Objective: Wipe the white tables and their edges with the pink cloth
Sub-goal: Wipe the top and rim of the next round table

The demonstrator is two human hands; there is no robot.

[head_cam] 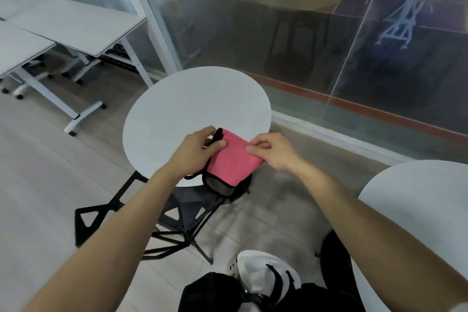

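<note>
Round white table [197,104] beside glass wall. Pink cloth [233,162] held over its near edge, pinched by left hand [195,151] and right hand [274,152], black pouch [217,185] beneath. Wiping likely not begun; cloth must next be pressed flat.

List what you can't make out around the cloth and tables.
Head view:
Pink cloth: ends covered by left hand and right hand; whether it is inside the black pouch is unclear.
Second table: cut off by right frame edge.
Round table: near edge behind cloth, pouch.
</note>
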